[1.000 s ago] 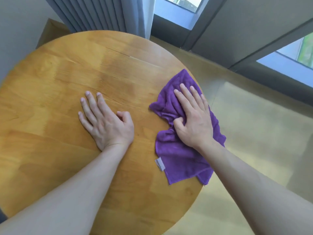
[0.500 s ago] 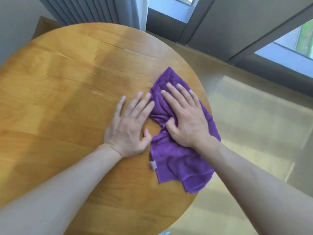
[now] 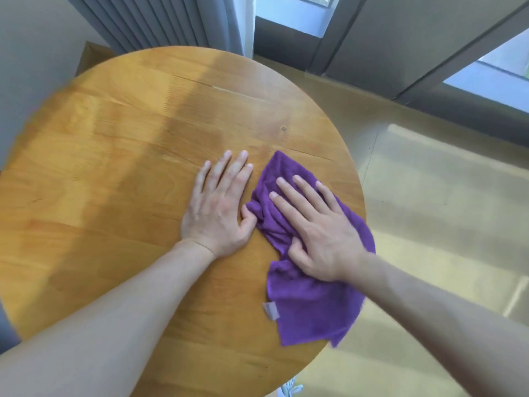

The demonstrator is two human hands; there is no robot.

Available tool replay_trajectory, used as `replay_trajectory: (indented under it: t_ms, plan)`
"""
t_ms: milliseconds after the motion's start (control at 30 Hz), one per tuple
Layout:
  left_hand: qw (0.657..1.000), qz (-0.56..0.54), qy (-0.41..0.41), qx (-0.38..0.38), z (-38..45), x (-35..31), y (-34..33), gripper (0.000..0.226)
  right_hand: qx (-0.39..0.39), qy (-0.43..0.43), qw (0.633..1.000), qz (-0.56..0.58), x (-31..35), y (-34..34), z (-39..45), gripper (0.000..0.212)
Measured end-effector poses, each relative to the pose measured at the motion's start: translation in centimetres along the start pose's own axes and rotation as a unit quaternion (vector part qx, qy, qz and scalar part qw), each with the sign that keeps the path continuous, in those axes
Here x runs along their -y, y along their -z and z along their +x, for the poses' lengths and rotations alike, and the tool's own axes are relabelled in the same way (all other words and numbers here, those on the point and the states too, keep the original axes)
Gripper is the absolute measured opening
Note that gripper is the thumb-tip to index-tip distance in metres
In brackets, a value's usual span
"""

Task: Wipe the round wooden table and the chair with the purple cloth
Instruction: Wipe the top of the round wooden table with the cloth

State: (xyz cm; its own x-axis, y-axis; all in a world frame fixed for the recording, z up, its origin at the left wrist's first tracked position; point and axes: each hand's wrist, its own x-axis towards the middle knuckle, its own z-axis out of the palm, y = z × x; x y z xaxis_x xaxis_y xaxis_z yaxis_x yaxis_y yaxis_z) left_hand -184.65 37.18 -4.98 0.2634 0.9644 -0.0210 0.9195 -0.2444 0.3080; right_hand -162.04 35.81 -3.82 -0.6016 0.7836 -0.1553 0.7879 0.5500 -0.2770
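Purple and soft, the cloth lies rumpled at the right edge of the round wooden tabletop, the only view being the one from the head. Its near corner and right side hang just past the rim, and a small pale label shows on its near left side. The right hand presses flat on the cloth, fingers straight and spread, the thumb sunk into a fold. The left hand rests flat on bare wood just beside it, fingers straight and together, the thumb touching the cloth's bunched left edge. Neither hand clamps on anything.

The likeliest trouble is the cloth sliding off the right edge: part of it already overhangs, and a stroke outward under a flat palm, with no grip, could carry it over to the floor. The bunched folds could also ride up so that only part of the cloth meets the wood, leaving streaks. Much of the left half looks still to be covered, and no chair is in sight.

The cloth looks like plush microfibre, limp and creased. The tabletop is jointed planks of honey-coloured wood with visible grain and a smooth, faintly glossy finish; a thin seam line crosses its far part. Grey pleated curtains hang beyond the far edge.
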Motion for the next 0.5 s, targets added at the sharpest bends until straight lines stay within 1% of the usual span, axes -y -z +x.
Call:
replay_trajectory:
  t_ms: [67, 100, 167, 233, 300, 367, 400, 433, 467, 500]
  plan:
    - [1.000, 0.017, -0.002, 0.010, 0.0, 0.0, 0.1, 0.077, 0.005, 0.055, 0.998, 0.000, -2.8, 0.7, 1.2, 0.081]
    - [0.999, 0.029, -0.004, 0.015, -0.1, 0.0, 0.0, 0.078, -0.006, 0.050, 0.999, 0.004, -3.6, 0.8, 1.7, 0.080]
    - [0.998, 0.053, -0.009, 0.028, -0.1, -0.1, 0.0, 0.080, -0.049, -0.026, 0.998, 0.016, -3.8, 0.7, 2.2, 0.079]
    - [0.996, 0.075, -0.009, 0.042, -0.1, -0.2, -0.1, 0.082, -0.092, -0.134, 0.986, 0.034, -2.7, 0.3, 2.3, 0.079]
    - [0.993, 0.099, -0.004, 0.061, -0.2, -0.5, -0.1, 0.083, -0.125, -0.251, 0.958, 0.060, -1.0, 0.0, 2.4, 0.079]
    - [0.990, 0.121, -0.003, 0.078, -0.4, -0.8, -0.1, 0.084, -0.148, -0.355, 0.919, 0.083, 1.3, -0.4, 2.5, 0.080]
    - [0.989, 0.127, -0.003, 0.082, -0.5, -1.0, 0.0, 0.084, -0.156, -0.389, 0.904, 0.091, 2.8, -0.7, 2.3, 0.081]
    - [0.988, 0.127, -0.001, 0.082, -0.5, -1.1, 0.0, 0.084, -0.157, -0.403, 0.897, 0.095, 4.3, -1.1, 1.9, 0.082]
    - [0.989, 0.123, 0.001, 0.079, -0.5, -1.1, 0.1, 0.084, -0.146, -0.396, 0.902, 0.093, 5.8, -1.6, 1.2, 0.084]
    - [0.991, 0.114, 0.002, 0.072, -0.5, -1.0, 0.1, 0.083, -0.127, -0.368, 0.917, 0.085, 7.0, -2.0, 0.5, 0.085]
